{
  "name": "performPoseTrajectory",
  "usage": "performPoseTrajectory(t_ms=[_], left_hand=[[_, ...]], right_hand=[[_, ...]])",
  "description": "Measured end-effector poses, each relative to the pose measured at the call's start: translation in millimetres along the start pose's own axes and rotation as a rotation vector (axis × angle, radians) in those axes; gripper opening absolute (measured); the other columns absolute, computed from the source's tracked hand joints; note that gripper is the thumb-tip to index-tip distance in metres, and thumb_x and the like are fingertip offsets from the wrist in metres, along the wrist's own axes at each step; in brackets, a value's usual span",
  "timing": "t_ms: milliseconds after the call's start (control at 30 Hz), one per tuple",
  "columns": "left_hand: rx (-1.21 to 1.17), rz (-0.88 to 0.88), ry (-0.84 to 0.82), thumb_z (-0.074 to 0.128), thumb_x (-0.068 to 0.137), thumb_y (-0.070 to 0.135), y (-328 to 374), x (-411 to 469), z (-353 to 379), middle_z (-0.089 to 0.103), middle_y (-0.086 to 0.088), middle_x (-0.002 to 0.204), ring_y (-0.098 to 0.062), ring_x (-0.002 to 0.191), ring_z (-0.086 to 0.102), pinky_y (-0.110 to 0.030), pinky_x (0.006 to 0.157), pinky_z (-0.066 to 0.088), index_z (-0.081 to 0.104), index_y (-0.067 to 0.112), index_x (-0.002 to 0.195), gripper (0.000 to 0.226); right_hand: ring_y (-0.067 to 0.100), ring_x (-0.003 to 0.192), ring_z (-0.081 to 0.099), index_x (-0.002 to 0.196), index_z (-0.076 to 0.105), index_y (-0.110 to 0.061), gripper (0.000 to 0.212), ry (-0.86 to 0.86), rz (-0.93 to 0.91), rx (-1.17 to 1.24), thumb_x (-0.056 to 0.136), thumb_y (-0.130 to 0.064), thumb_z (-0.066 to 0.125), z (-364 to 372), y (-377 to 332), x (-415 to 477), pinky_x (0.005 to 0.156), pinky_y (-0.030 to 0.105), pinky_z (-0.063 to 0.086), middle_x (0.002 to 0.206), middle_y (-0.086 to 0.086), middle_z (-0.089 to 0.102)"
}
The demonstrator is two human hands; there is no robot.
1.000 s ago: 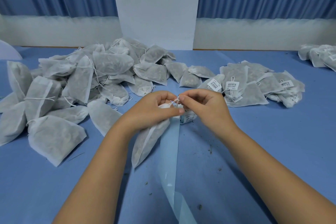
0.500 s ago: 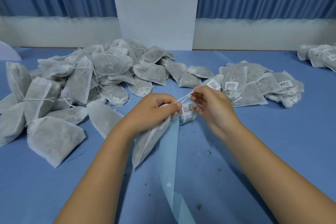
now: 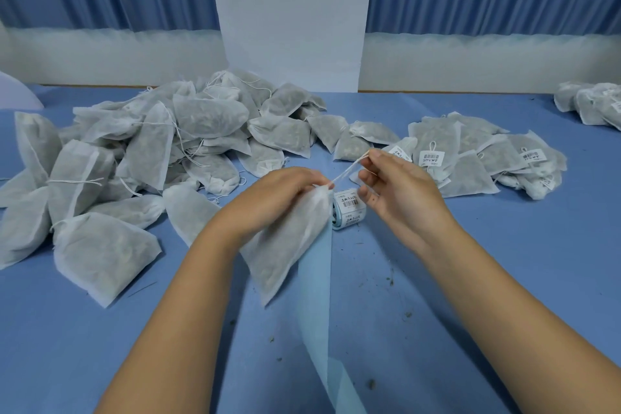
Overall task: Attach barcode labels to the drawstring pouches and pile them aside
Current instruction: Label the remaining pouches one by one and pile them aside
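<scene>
I am gripping the pouch point(image 3: 288, 245) neck with my left hand point(image 3: 275, 198), my right hand point(image 3: 400, 193) pinching the drawstring point(image 3: 347, 170) taut for labelling.

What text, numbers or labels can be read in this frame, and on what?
Label roll: barcode and printed characters, too blurred to read.
Labels on the right pile of pouches: barcodes and characters, too small to read.
Held pouch: no text shows.
</scene>
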State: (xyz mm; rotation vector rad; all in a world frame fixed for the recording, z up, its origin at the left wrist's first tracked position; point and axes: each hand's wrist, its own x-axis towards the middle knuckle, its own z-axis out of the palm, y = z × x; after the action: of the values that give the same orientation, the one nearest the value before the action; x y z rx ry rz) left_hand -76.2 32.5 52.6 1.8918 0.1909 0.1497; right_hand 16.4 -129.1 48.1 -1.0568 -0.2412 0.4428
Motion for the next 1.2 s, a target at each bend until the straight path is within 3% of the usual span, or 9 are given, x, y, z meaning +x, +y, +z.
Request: performPoseTrajectory(t_ms=[67, 367, 533, 633, 733, 833, 900, 1000, 1200], left_hand=[[-0.077, -0.074, -0.015, 0.052, 0.077, 0.035, -1, 0, -6, 0.076, 0.011, 0.103, -0.004, 0.104, 0.066, -0.024, 0.098, 0.045, 0.08, 0.033, 0.087, 0.03], [0.065, 0.061, 0.395, 0.077, 0.085, 0.023, -9, 6, -7, 0.066, 0.014, 0.068, 0.006, 0.057, 0.054, -0.007, 0.058, 0.041, 0.069, 0.022, 0.077, 0.011], [0.008, 0.123, 0.532, 0.07, 0.09, 0.034, -5, 7, -2, 0.058, 0.023, 0.056, 0.006, 0.051, 0.047, -0.009, 0.051, 0.036, 0.062, 0.02, 0.071, 0.025], [-0.128, 0.16, 0.501, 0.07, 0.091, 0.029, 2, 4, 2, 0.054, 0.017, 0.056, -0.002, 0.054, 0.045, -0.015, 0.054, 0.037, 0.059, 0.021, 0.067, 0.028], [-0.262, 0.149, 0.442, 0.068, 0.093, 0.026, 7, 2, 4, 0.048, -0.008, 0.073, -0.02, 0.072, 0.042, -0.034, 0.072, 0.038, 0.057, 0.019, 0.066, 0.029], [-0.33, 0.093, 0.39, 0.068, 0.092, 0.024, 8, -1, 2, 0.048, -0.01, 0.079, -0.023, 0.077, 0.046, -0.039, 0.074, 0.042, 0.059, 0.018, 0.068, 0.026], [-0.363, 0.056, 0.282, 0.074, 0.085, 0.029, 8, -3, -2, 0.058, -0.01, 0.086, -0.022, 0.083, 0.058, -0.039, 0.076, 0.05, 0.064, 0.016, 0.08, 0.017], [-0.243, -0.001, 0.176, 0.079, 0.074, 0.039, 4, -4, -5, 0.074, -0.008, 0.101, -0.022, 0.094, 0.071, -0.04, 0.085, 0.056, 0.071, 0.009, 0.103, 0.042], [-0.221, -0.081, 0.22, 0.078, 0.081, 0.032, -4, 0, -12, 0.077, -0.009, 0.093, -0.02, 0.083, 0.07, -0.037, 0.079, 0.052, 0.077, 0.013, 0.087, 0.02]], right_hand=[[0.006, 0.068, 0.061, 0.088, 0.066, -0.013, 0.013, -0.021, -0.023, -0.002, 0.098, -0.016, 0.058, 1, -1, -2, 0.062, 0.022, 0.05, 0.075, -0.006, 0.068], [0.002, 0.079, 0.06, 0.088, 0.065, -0.022, 0.014, -0.1, -0.341, -0.427, 0.096, -0.012, 0.06, 6, 7, -11, 0.068, 0.021, 0.051, 0.083, -0.016, 0.066], [0.002, 0.126, 0.045, 0.089, 0.064, -0.031, 0.018, -0.291, -0.562, -0.723, 0.093, -0.013, 0.064, 15, 26, -27, 0.09, 0.024, 0.046, 0.123, -0.004, 0.054], [0.0, 0.139, 0.03, 0.092, 0.065, -0.028, 0.014, -0.306, -0.545, -0.777, 0.093, -0.014, 0.064, 16, 34, -29, 0.107, 0.028, 0.037, 0.128, -0.015, 0.05], [0.0, 0.124, 0.045, 0.092, 0.066, -0.021, 0.009, -0.319, -0.559, -0.793, 0.094, -0.013, 0.063, 13, 33, -26, 0.099, 0.023, 0.038, 0.108, -0.019, 0.061], [0.012, 0.099, 0.059, 0.093, 0.068, -0.017, 0.007, -0.318, -0.556, -0.761, 0.093, -0.011, 0.064, 11, 33, -23, 0.085, 0.032, 0.045, 0.095, -0.015, 0.066], [0.014, 0.099, 0.061, 0.092, 0.069, -0.016, 0.006, -0.303, -0.551, -0.734, 0.093, -0.012, 0.064, 9, 34, -21, 0.084, 0.034, 0.045, 0.096, -0.013, 0.068], [0.011, 0.097, 0.062, 0.092, 0.069, -0.019, 0.007, -0.306, -0.543, -0.684, 0.093, -0.014, 0.064, 8, 35, -19, 0.084, 0.035, 0.048, 0.097, -0.012, 0.068], [0.005, 0.099, 0.062, 0.113, 0.063, -0.03, 0.027, -0.249, -0.483, -0.57, 0.092, -0.012, 0.063, 2, 30, -14, 0.085, 0.023, 0.05, 0.113, -0.005, 0.067]])
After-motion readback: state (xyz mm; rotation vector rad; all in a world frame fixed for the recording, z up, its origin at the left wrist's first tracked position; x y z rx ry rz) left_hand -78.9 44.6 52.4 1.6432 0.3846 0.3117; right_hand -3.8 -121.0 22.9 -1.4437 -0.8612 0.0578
